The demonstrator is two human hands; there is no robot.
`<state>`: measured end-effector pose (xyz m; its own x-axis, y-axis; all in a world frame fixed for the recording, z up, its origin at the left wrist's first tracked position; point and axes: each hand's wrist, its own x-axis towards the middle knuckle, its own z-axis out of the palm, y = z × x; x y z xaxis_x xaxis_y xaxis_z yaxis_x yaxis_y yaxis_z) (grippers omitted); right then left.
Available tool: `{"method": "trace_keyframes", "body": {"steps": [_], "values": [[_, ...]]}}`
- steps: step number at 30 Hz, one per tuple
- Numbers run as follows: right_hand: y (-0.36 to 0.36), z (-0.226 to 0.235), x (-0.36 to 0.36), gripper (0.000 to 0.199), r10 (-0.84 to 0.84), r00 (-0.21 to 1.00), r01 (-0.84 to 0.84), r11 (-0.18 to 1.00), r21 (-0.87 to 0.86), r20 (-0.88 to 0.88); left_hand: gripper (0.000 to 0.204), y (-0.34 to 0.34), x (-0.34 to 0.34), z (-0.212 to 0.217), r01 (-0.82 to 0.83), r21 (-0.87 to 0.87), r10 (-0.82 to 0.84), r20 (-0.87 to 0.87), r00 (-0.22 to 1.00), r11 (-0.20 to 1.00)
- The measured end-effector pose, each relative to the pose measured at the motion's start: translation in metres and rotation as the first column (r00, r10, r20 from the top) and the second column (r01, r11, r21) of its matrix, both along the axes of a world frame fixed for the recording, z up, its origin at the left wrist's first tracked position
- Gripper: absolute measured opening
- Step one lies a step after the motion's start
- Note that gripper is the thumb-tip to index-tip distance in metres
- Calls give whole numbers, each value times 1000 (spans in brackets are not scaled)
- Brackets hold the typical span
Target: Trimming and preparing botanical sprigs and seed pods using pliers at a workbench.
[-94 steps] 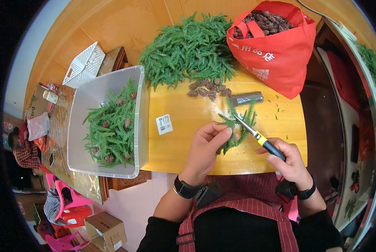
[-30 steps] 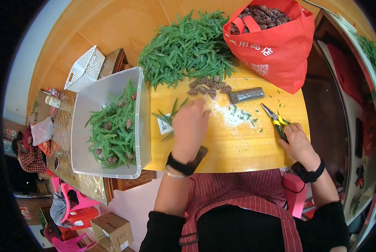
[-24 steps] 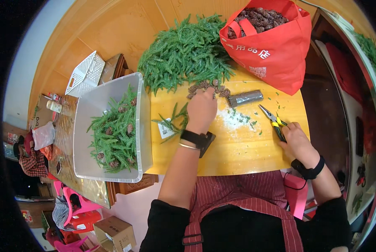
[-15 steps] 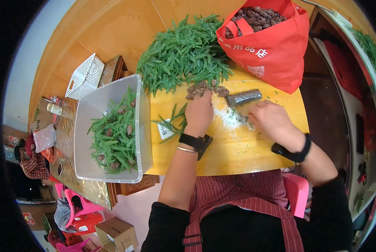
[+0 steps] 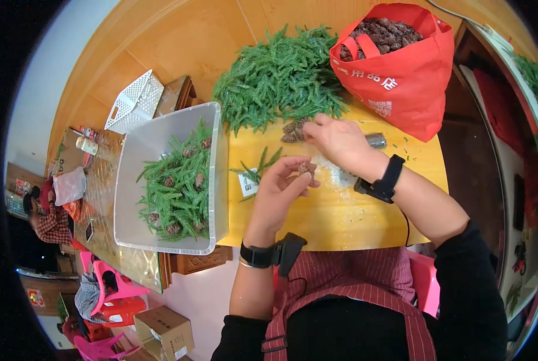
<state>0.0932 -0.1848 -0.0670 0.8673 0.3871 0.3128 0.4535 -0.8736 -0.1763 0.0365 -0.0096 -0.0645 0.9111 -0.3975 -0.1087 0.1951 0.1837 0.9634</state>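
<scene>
Two bare hands over the yellow table [image 5: 329,231], clock read from the left hand. Left hand [image 5: 284,185]: thumb and fingers pinched on one brown pine cone [image 5: 307,169], remaining fingers loosely curled, cone at about 2 o'clock, up off the tabletop. Right hand [image 5: 340,141]: between 1 and 2 o'clock, palm down, fingers drawn together and half bent, tips at the right edge of the small cone pile [image 5: 292,132] (whether they grip a cone, cannot tell). Pile sits at 12, just beyond the left hand. Cut green sprig [image 5: 258,174] at 10, near the left hand, lying partly over a white label [image 5: 248,186]. White powder patch [image 5: 339,176] at 3, below the right wrist. Dark roll [image 5: 376,141] at 2, partly hidden behind the right hand. Green branch heap [image 5: 278,81] farther out at 12; red bag [image 5: 395,90] full of cones toward 1; clear bin [image 5: 220,192] at 9, holding sprigs mixed with cones.
</scene>
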Motion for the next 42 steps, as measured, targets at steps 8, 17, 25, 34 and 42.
{"method": "trace_keyframes", "body": {"steps": [8,17,25,34,42], "values": [[-15,72,-67,13,459,874,165,30,986,-161,30,-1,-27,-2,-112,-203,124,47,991,973],[-19,45,-121,13,546,822,326,-220,919,-161,37,-37,-39,5,-38,-392,124,198,972,919],[-18,32,-125,13,481,863,289,-222,931,-153,42,-45,-45,9,-53,-314,156,315,936,948],[-6,20,-131,14,404,910,257,-368,894,-95,42,-51,-49,13,-123,-199,197,407,892,972],[1,20,-133,15,237,971,96,-238,967,-38,32,-50,-45,2,35,-451,133,335,933,892]]}}
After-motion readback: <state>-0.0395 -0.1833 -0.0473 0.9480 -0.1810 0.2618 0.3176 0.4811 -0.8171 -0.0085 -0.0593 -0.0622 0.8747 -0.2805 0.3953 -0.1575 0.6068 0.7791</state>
